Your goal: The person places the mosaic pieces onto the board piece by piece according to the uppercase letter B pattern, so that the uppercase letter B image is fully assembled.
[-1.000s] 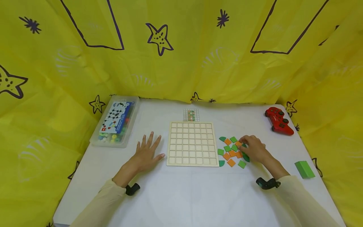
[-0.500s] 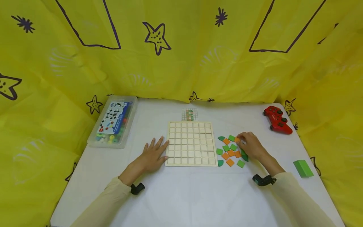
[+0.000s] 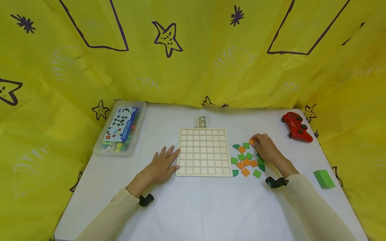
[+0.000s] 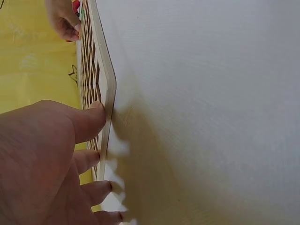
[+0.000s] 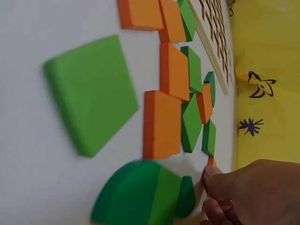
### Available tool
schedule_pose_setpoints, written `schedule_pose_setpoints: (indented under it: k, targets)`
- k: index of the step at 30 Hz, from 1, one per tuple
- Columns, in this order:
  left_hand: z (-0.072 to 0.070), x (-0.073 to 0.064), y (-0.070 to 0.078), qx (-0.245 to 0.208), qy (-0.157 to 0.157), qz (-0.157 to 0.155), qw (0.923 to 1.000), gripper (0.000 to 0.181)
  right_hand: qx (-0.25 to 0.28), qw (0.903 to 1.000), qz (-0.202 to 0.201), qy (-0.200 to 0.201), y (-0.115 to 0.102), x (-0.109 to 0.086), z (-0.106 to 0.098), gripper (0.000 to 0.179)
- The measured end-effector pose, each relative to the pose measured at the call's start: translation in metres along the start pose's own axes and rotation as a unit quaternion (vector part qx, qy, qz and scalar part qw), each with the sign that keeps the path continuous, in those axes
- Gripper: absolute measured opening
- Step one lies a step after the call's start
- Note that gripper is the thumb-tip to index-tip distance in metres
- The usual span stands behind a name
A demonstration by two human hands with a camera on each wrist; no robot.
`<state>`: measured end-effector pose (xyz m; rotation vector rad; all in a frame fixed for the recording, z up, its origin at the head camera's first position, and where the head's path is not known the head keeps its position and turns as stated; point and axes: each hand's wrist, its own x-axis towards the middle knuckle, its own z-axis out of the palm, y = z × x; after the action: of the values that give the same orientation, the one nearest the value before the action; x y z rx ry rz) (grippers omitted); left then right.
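Observation:
A square wooden grid board (image 3: 204, 176) lies flat on the table with bare cells. My left hand (image 3: 161, 169) is spread at its left side; in the left wrist view the thumb and a finger touch the board's rim (image 4: 110, 77). My right hand (image 3: 268, 150) pinches an orange square tile (image 3: 252, 142) at the far side of a loose group of tiles; in the right wrist view the fingers hide most of that tile. Green square tiles (image 3: 241, 157), orange square tiles (image 3: 245, 172) and dark green curved tiles (image 3: 236, 146) lie between board and hand.
A small pattern card (image 3: 202, 121) lies just behind the board. A clear plastic box (image 3: 120, 129) of colourful pieces stands at the back left. At the right are a red game controller (image 3: 297, 126) and a green block (image 3: 324, 179). Yellow curtain (image 3: 193, 73) surrounds the table.
The left hand has moved right onto the board's edge. My right hand has gone a little away from me, with the orange tile shifting the same way, apart from the other tiles.

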<state>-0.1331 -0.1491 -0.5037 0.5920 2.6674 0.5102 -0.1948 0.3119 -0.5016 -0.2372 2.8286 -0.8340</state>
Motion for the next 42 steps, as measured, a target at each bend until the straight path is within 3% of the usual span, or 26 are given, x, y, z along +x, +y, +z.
schedule_pose_setpoints:
  k: [8, 14, 22, 27, 31, 42]
  targets:
    - [-0.001, 0.001, 0.001, -0.007, -0.002, -0.002, 1.0000, 0.070, 0.028, 0.9994, 0.001, 0.020, -0.023, 0.030, 0.013, 0.033]
    - [-0.002, 0.000, 0.001, -0.003, 0.002, -0.002, 1.0000, 0.070, 0.053, 0.9978, -0.040, 0.007, -0.062, 0.054, 0.035, 0.032]
    - [-0.002, 0.000, 0.000, -0.005, 0.005, -0.003, 1.0000, 0.070, 0.063, 0.9938, -0.082, -0.041, -0.117, 0.076, 0.063, 0.033]
    - [-0.001, 0.000, 0.001, -0.007, 0.004, -0.010, 0.9999, 0.070, 0.060, 0.9919, -0.089, -0.067, -0.143, 0.082, 0.080, 0.032]
    - [-0.001, 0.000, 0.002, -0.003, 0.002, -0.012, 0.9999, 0.070, 0.027, 0.9927, -0.099, -0.064, -0.154, 0.084, 0.090, 0.027]
    - [-0.002, 0.002, 0.002, 0.001, 0.001, -0.011, 0.9999, 0.070, -0.010, 0.9902, -0.129, -0.054, -0.165, 0.081, 0.098, 0.016]
